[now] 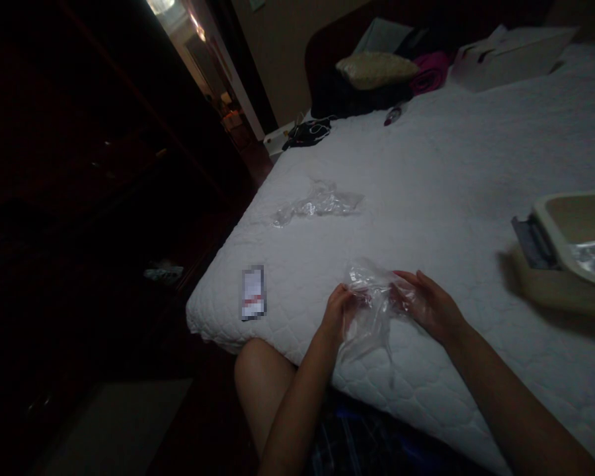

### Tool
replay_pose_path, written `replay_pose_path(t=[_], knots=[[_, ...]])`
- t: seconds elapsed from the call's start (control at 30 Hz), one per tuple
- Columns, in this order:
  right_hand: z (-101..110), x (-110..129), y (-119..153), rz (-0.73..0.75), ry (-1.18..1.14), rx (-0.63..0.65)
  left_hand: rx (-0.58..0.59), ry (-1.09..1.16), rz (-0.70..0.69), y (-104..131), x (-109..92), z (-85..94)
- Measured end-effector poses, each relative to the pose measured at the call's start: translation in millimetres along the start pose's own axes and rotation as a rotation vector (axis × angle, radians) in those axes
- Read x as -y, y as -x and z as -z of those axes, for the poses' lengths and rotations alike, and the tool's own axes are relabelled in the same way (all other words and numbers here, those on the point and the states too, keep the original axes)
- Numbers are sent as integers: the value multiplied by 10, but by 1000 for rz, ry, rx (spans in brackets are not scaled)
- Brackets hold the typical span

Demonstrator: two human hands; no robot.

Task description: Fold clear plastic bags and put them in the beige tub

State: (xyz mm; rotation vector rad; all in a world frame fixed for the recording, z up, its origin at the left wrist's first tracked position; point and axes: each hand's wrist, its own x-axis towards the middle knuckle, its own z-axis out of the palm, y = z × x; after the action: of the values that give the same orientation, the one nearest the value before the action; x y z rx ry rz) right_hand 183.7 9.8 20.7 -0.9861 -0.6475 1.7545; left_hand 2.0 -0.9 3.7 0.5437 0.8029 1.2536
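Note:
A crumpled clear plastic bag [369,317] is held between my two hands above the white quilted bed [441,172]. My left hand [340,312] grips its left side, fingers bent into the plastic. On the right side, my right hand [429,305] has its fingers around the film, partly seen through it. Another clear plastic piece [322,203] lies flat and wrinkled on the bed beyond my hands. To the left of my left hand, a phone-like item [252,293], blurred out, rests near the bed's edge.
A pale bin [540,281] with a dark handle and plastic inside stands at the right. Farther back are a white box [510,63], a beige pillow [377,69], a pink roll [430,73] and dark items with cables [307,132]. My knee [262,370] is at the bed's edge.

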Motion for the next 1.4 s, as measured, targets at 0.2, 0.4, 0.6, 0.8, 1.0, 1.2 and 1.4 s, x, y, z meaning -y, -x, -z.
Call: replay_pose_path(t=[0.2,0.4,0.6,0.8,1.0,1.2,1.4], knots=[[32,0,-11,187,-46,71,-63,132,23,-30,-23,-3],[46,-137,-64,238,249,22,-81,226,52,-49,-3,18],[62,-168,-137,121,208,-93,-13,274,103,-13,-70,28],[124,24,-53,35,-71,-62,52,256,66,11,-104,30],[191,134,106,-217,-144,4,52,134,18,20,-65,13],[257,88,185,-124,-6,171,75,-95,-19,61,-42,-18],[125,86,56,-71,114,90,142,-257,-14,83,-9,13]])
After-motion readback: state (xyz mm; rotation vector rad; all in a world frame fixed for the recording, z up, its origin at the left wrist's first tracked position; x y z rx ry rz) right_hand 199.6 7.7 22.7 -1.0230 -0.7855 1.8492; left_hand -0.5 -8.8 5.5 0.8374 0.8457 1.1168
